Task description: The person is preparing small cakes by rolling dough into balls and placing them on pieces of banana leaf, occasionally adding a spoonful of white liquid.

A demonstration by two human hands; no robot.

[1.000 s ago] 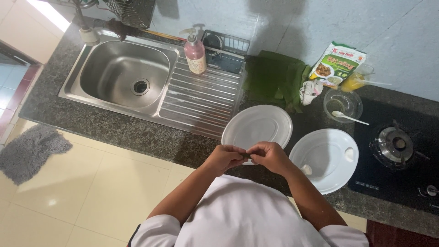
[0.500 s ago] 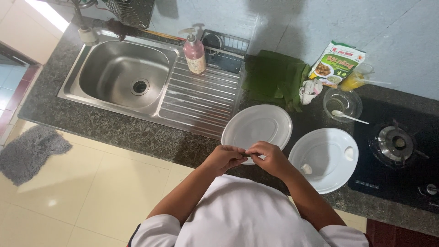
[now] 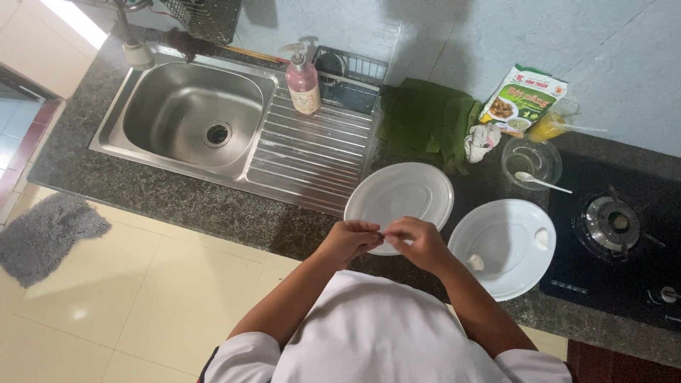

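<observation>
- Evidently, both hands met over the near rim of the empty white plate (image 3: 406, 190), which sat on the dark counter (image 3: 213, 213) just beside the sink's (image 3: 113, 135) draining ribs.
- I saw the left hand (image 3: 351, 240) and the right hand (image 3: 420, 242) with fingertips pressed together, pinching a small piece (image 3: 384, 235) between them. It was too small for me to tell what it was.
- The other fingers of both hands were curled in, not spread.
- I judged the step in hand to be fine fingertip work on that piece, perhaps peeling or pulling it apart, with the plate below to catch it.
- A second plate (image 3: 507, 234) lay to the right, touching the edge of the gas burner's (image 3: 613, 223) black base. It held two small white lumps, one (image 3: 475, 262) near the right wrist and one (image 3: 542, 237) by the far rim.
- Behind the plates lay folded green leaves (image 3: 425, 124), a printed packet (image 3: 523, 99) and a glass bowl (image 3: 521, 150) with a white spoon in it.
- To my mind, any further move called for a light, steady pinch kept over the plate, so that nothing dropped onto the counter or the floor.
</observation>
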